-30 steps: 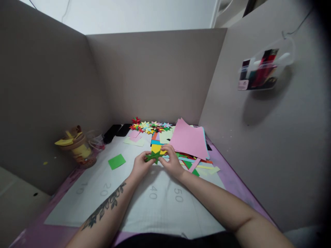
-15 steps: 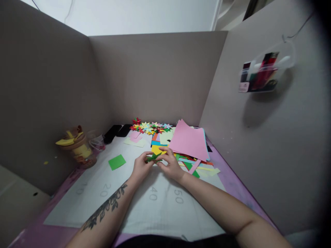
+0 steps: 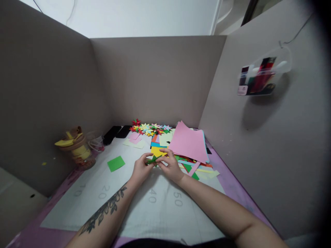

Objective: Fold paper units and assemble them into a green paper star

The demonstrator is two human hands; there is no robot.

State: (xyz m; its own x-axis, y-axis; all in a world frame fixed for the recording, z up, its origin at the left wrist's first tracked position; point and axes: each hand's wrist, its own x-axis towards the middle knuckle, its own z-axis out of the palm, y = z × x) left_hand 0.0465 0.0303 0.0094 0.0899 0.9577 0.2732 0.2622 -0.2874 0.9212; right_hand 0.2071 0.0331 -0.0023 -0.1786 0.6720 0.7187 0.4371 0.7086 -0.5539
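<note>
A small folded green paper piece (image 3: 154, 159), pointed like a star, is held between my two hands above the white mat. My left hand (image 3: 142, 167) pinches its left side with thumb and fingers. From the right, my right hand (image 3: 170, 166) grips it with thumb and forefinger; fingers partly cover the piece. A flat green paper square (image 3: 116, 163) lies on the mat to the left. Behind my hands, a cluster of folded paper stars (image 3: 150, 128) in several colours sits near the back wall.
Pink sheets (image 3: 184, 143) lie over coloured paper strips (image 3: 195, 168) at the right. Two dark phones (image 3: 111, 135) rest at the back left, near a plastic cup (image 3: 96, 142) and a yellow-brown pot (image 3: 77, 148). A clear container (image 3: 261, 76) hangs on the right partition.
The view has tilted up slightly, so the scene sits a little lower. Both hands stay on the green paper, with only small finger movement.
</note>
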